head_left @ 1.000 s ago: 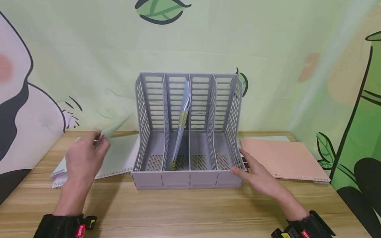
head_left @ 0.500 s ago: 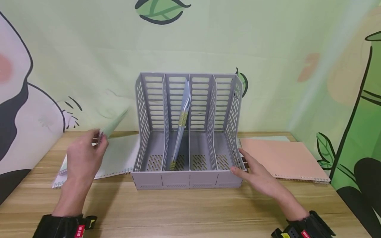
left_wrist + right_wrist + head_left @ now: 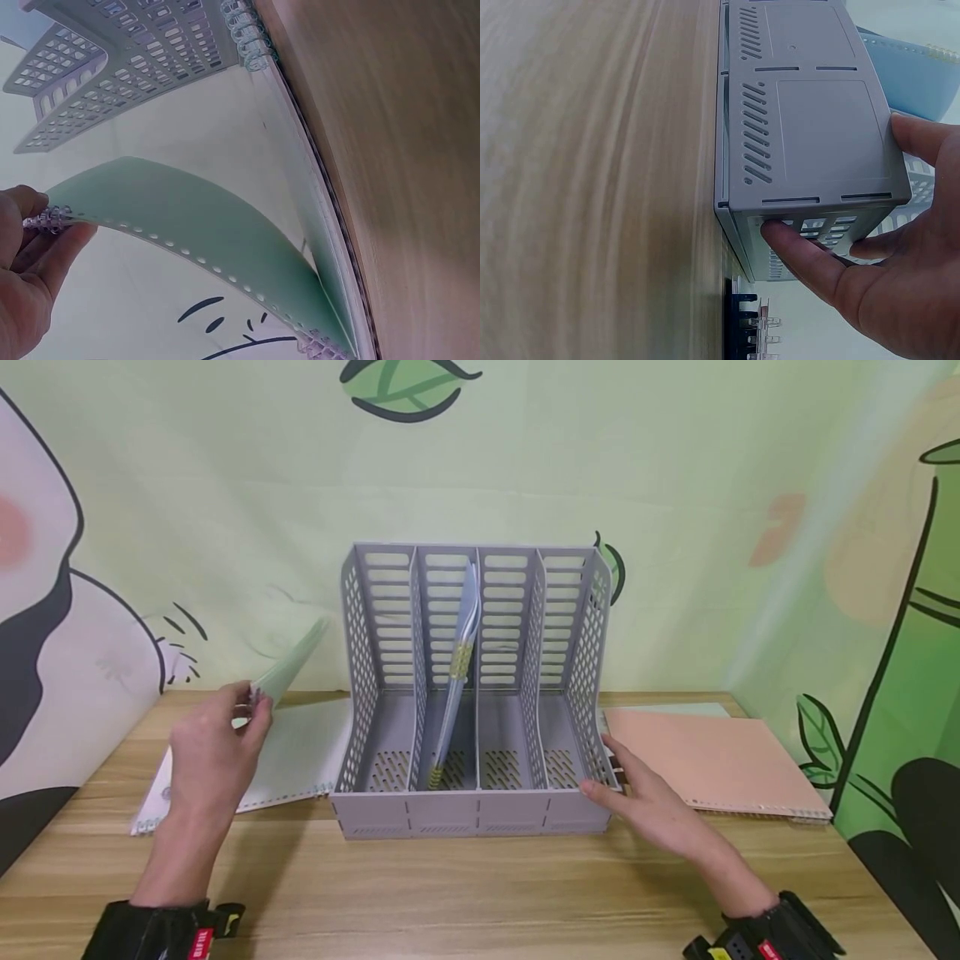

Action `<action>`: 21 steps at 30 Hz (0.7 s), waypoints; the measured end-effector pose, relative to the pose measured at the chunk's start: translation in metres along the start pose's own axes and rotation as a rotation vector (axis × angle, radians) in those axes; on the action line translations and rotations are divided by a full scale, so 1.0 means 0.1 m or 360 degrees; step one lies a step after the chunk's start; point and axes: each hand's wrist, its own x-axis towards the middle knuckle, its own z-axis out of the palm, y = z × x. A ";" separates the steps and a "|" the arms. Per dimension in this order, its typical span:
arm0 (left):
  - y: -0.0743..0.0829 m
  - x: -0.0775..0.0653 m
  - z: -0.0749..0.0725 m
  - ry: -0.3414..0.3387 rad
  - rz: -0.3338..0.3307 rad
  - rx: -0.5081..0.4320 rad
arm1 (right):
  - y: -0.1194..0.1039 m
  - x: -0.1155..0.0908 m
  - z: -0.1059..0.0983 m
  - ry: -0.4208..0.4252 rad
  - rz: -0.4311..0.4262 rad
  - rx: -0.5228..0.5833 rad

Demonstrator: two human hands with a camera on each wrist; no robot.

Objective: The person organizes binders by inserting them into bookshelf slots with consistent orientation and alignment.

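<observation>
My left hand [image 3: 217, 747] pinches one corner of a pale green spiral notebook [image 3: 187, 210] at its coil, between thumb and fingers. The notebook bows upward, its other coil end low by the stack in the left wrist view. Beneath lies a whitish spiral notebook [image 3: 300, 752] on the table. A grey-purple desktop file organizer [image 3: 472, 814] with several slots stands in the middle. My right hand [image 3: 652, 806] holds its front right corner, thumb at the front rim and fingers along the outer side. A blue spiral notebook [image 3: 449, 718] leans upright in the organizer's second slot from the left.
To the right of the organizer, a peach spiral notebook [image 3: 720, 760] lies on the wooden table [image 3: 465, 893], with a pale green-blue one [image 3: 705, 708] poking out behind it. A patterned green cloth backdrop [image 3: 480, 485] rises behind the table.
The left hand has shifted slightly, and the green notebook has come up off the stack, its far end tilting higher and showing more cover. The right hand and organizer have stayed still.
</observation>
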 end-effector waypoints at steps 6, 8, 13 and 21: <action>0.02 0.00 -0.01 0.0018 0.0007 -0.0029 | 0.00 0.00 0.00 -0.0010 0.0005 0.0006; 0.02 0.00 -0.02 0.0025 0.0009 -0.0045 | 0.00 0.01 0.00 -0.0015 0.0004 0.0018; 0.05 0.02 -0.04 0.0052 0.0008 -0.0074 | 0.00 0.00 0.00 -0.0003 0.0001 0.0008; 0.08 0.03 -0.06 0.0156 0.0011 -0.0112 | 0.00 0.00 0.00 -0.0001 0.0001 -0.0001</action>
